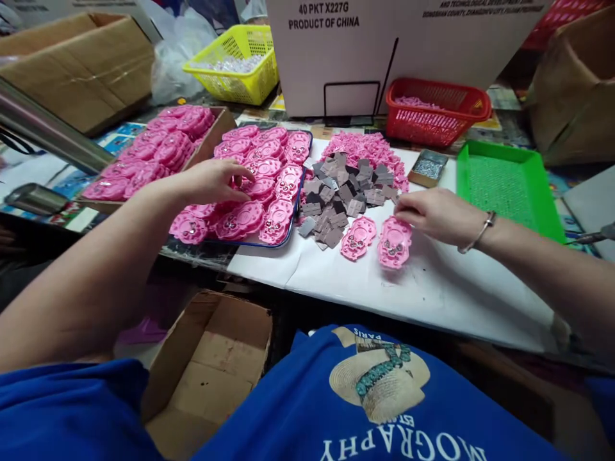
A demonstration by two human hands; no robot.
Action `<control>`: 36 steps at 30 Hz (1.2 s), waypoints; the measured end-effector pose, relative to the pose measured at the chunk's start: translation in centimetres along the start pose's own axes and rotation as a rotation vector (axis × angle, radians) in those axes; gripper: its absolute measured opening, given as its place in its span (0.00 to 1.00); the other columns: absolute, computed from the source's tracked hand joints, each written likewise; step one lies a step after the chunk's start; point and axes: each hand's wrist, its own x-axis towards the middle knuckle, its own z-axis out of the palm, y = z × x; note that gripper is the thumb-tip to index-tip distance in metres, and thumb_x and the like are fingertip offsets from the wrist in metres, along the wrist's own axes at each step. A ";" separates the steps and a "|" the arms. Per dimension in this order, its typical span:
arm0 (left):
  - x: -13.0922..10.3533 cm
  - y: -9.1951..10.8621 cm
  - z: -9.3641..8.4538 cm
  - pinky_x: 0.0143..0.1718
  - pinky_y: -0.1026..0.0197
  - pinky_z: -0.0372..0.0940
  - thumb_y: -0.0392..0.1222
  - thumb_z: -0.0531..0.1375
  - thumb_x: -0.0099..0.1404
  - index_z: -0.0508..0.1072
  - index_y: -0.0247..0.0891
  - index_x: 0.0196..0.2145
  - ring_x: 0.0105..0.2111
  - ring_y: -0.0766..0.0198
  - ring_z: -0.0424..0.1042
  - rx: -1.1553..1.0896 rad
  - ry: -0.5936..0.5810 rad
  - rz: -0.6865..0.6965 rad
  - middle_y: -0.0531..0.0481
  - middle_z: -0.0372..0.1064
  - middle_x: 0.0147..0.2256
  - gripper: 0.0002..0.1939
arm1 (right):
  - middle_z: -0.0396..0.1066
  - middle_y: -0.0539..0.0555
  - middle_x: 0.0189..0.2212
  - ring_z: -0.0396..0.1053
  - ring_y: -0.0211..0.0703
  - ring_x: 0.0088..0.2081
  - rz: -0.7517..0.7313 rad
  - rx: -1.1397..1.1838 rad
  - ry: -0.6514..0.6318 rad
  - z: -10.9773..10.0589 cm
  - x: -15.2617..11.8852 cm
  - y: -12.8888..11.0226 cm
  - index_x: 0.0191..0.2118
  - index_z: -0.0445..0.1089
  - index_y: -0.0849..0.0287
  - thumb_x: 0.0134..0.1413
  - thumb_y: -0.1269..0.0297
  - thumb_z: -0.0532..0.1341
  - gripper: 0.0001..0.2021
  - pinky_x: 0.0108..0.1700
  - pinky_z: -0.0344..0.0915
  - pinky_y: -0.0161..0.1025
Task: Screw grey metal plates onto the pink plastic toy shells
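Observation:
My left hand (214,184) reaches over a blue-rimmed tray (289,235) of pink plastic casings (240,219). Its fingers are bent, with a gap between thumb and forefinger; the casings lie right beneath them. On the right, my right hand (425,213) pinches the upper edge of a pink plastic casing (394,243), which is slightly tilted over the white sheet (331,282). A second pink casing (358,238) lies flat just left of it. Both show small metal bits set in the lower half. Behind them is a heap of grey flat pieces (339,198).
Small pink parts (368,153) are piled behind the grey pieces. A small box of metal bits (429,168), a green tray (552,208), a red basket (435,131) and a yellow basket (254,83) stand around. More casings fill a carton (211,137); an open carton (211,384) sits below.

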 end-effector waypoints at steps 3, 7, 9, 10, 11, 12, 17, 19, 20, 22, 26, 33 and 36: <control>-0.1 0.7 -0.4 0.45 0.63 0.61 0.53 0.61 0.60 0.74 0.37 0.51 0.39 0.63 0.67 -0.017 -0.025 -0.038 0.48 0.73 0.42 0.25 | 0.77 0.53 0.33 0.71 0.42 0.33 0.080 0.049 0.001 2.6 -1.6 1.0 0.35 0.76 0.59 0.59 0.64 0.57 0.10 0.36 0.59 0.38; 0.0 1.3 -0.7 0.44 0.62 0.61 0.50 0.61 0.59 0.74 0.34 0.51 0.39 0.62 0.68 -0.019 -0.048 -0.057 0.45 0.73 0.45 0.25 | 0.77 0.55 0.36 0.72 0.44 0.37 0.031 0.209 0.187 5.1 -1.8 1.2 0.38 0.76 0.60 0.61 0.62 0.56 0.12 0.41 0.63 0.39; 0.1 1.5 -0.9 0.43 0.62 0.62 0.53 0.60 0.58 0.75 0.33 0.49 0.39 0.60 0.69 0.006 -0.057 -0.046 0.44 0.74 0.44 0.26 | 0.76 0.57 0.38 0.72 0.44 0.37 0.003 0.255 0.296 5.7 -2.1 1.3 0.39 0.75 0.61 0.60 0.61 0.56 0.12 0.41 0.64 0.41; 0.1 1.6 -1.0 0.43 0.62 0.62 0.54 0.60 0.57 0.76 0.34 0.48 0.40 0.59 0.70 0.021 -0.064 -0.046 0.45 0.74 0.43 0.27 | 0.76 0.57 0.38 0.71 0.45 0.36 -0.009 0.273 0.327 5.8 -2.4 1.4 0.39 0.75 0.60 0.60 0.60 0.56 0.13 0.40 0.64 0.41; 0.1 1.8 -1.1 0.42 0.62 0.62 0.55 0.60 0.56 0.76 0.35 0.48 0.40 0.58 0.70 0.034 -0.073 -0.053 0.45 0.74 0.42 0.27 | 0.76 0.57 0.38 0.71 0.45 0.35 -0.019 0.289 0.345 5.8 -2.8 1.6 0.39 0.75 0.60 0.60 0.59 0.56 0.13 0.40 0.64 0.41; 0.1 1.9 -1.3 0.42 0.62 0.62 0.56 0.60 0.56 0.76 0.35 0.47 0.41 0.57 0.71 0.043 -0.082 -0.063 0.45 0.74 0.42 0.27 | 0.76 0.56 0.38 0.71 0.44 0.34 -0.029 0.306 0.355 5.8 -3.2 1.8 0.38 0.75 0.60 0.60 0.58 0.56 0.13 0.39 0.64 0.42; 0.0 2.8 -2.0 0.41 0.63 0.61 0.57 0.60 0.53 0.76 0.38 0.46 0.41 0.57 0.71 0.048 -0.092 -0.121 0.46 0.74 0.42 0.27 | 0.75 0.55 0.37 0.72 0.44 0.34 -0.053 0.365 0.381 5.9 -5.0 2.5 0.38 0.74 0.58 0.61 0.55 0.56 0.14 0.35 0.65 0.42; -0.1 3.1 -2.1 0.41 0.63 0.62 0.57 0.60 0.53 0.76 0.36 0.47 0.40 0.57 0.71 0.042 -0.095 -0.126 0.45 0.74 0.42 0.28 | 0.75 0.55 0.36 0.72 0.45 0.34 -0.076 0.367 0.396 6.2 -5.4 2.6 0.38 0.74 0.58 0.62 0.55 0.56 0.14 0.36 0.66 0.42; -0.1 3.3 -2.1 0.41 0.62 0.62 0.57 0.60 0.53 0.75 0.36 0.48 0.40 0.57 0.71 0.031 -0.096 -0.131 0.45 0.74 0.42 0.29 | 0.75 0.55 0.36 0.73 0.45 0.35 -0.090 0.366 0.404 6.4 -5.5 2.7 0.38 0.74 0.58 0.62 0.55 0.56 0.14 0.36 0.66 0.43; -0.1 3.4 -2.1 0.40 0.62 0.62 0.57 0.60 0.52 0.73 0.35 0.52 0.40 0.57 0.71 0.005 -0.091 -0.157 0.44 0.74 0.42 0.33 | 0.76 0.54 0.36 0.73 0.45 0.35 -0.107 0.361 0.415 6.7 -5.7 2.7 0.39 0.74 0.58 0.63 0.55 0.56 0.14 0.38 0.66 0.43; 0.0 3.7 -2.3 0.40 0.61 0.61 0.57 0.62 0.50 0.73 0.35 0.53 0.41 0.55 0.71 0.009 -0.114 -0.212 0.44 0.73 0.43 0.36 | 0.76 0.54 0.37 0.73 0.45 0.36 -0.117 0.366 0.412 7.2 -5.8 2.9 0.39 0.75 0.57 0.63 0.54 0.57 0.14 0.39 0.67 0.43; 0.1 3.7 -2.4 0.41 0.61 0.62 0.58 0.62 0.49 0.72 0.39 0.55 0.43 0.55 0.71 0.001 -0.103 -0.230 0.46 0.74 0.44 0.37 | 0.77 0.53 0.37 0.74 0.43 0.35 -0.137 0.409 0.393 7.2 -5.8 3.0 0.39 0.75 0.56 0.63 0.54 0.57 0.13 0.38 0.68 0.42; 0.2 3.4 -2.3 0.41 0.61 0.62 0.58 0.62 0.48 0.72 0.39 0.55 0.42 0.56 0.71 -0.012 -0.093 -0.223 0.46 0.74 0.44 0.37 | 0.77 0.53 0.36 0.74 0.43 0.35 -0.142 0.420 0.387 7.2 -5.9 2.9 0.38 0.75 0.56 0.63 0.54 0.57 0.13 0.39 0.68 0.42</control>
